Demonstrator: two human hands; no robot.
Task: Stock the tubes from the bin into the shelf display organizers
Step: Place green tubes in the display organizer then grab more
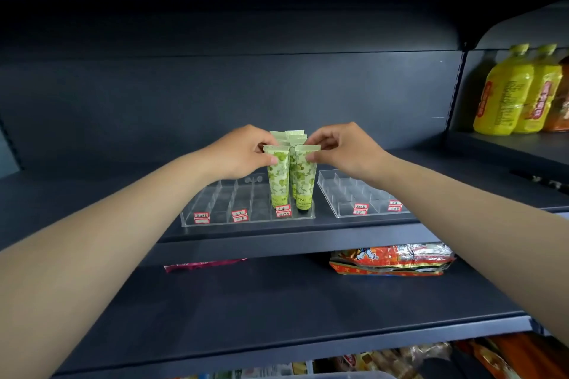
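A dark shelf (pixel 277 243) holds two clear organizers. In the left organizer (pixel 221 203), green tubes (pixel 291 163) stand cap-down in its right rows. The left hand (pixel 243 154) pinches the front left tube (pixel 278 175). The right hand (pixel 341 150) pinches the front right tube (pixel 304 181). The second organizer (pixel 360 194) sits at 3 o'clock. Yellow bottles (pixel 508 95) stand at 2 o'clock.

Green leaf-print tubes (pixel 278 175) stand cap-down in the left clear organizer (pixel 215 209)

Both hands (pixel 243 152) (pixel 341 147) apparently pinching green tubes (pixel 291 174)
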